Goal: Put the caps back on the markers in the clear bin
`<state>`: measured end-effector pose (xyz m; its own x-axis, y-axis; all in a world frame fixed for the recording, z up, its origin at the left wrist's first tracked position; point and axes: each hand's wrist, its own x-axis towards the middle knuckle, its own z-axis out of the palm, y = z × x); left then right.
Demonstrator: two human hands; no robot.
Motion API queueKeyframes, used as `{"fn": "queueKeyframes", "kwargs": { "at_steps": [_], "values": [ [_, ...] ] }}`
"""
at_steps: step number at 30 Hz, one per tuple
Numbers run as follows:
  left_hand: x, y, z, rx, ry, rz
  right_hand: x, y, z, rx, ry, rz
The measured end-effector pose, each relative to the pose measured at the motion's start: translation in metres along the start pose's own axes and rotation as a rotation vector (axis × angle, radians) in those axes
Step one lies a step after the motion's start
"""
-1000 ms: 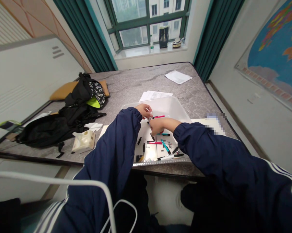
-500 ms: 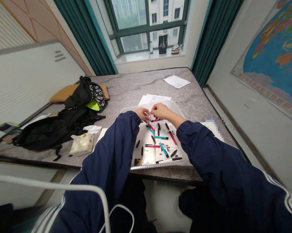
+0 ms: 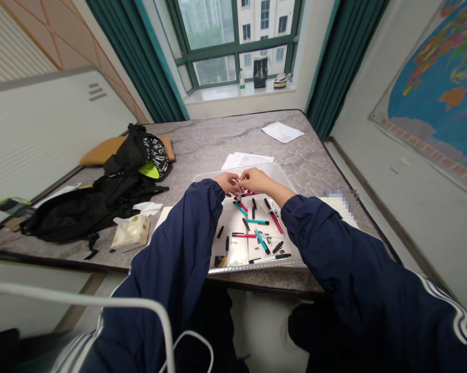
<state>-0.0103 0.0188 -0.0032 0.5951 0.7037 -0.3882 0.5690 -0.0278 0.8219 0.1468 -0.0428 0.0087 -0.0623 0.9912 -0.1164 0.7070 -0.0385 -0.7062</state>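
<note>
The left hand and right hand meet fingertip to fingertip over the far part of the plastic bin, apparently pinching a small piece too hidden to identify. Teal pens and red pens lie below them in the bin.

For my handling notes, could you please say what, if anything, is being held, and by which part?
The left hand and right hand pinch a small whitish piece with their fingertips; which part cannot be told.
</note>
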Motion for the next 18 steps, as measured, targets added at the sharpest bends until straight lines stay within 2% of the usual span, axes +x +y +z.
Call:
{"fn": "queueKeyframes", "kwargs": {
  "at_steps": [11,18],
  "values": [
    [-0.0010,0.0008,-0.0002,0.004,0.017,0.003,0.0020,0.0044,-0.0034,-0.057,0.028,-0.020],
    [-0.0016,0.0019,0.0017,0.005,0.029,0.008,0.0009,0.0010,-0.0068,-0.016,0.098,-0.028]
  ]
}}
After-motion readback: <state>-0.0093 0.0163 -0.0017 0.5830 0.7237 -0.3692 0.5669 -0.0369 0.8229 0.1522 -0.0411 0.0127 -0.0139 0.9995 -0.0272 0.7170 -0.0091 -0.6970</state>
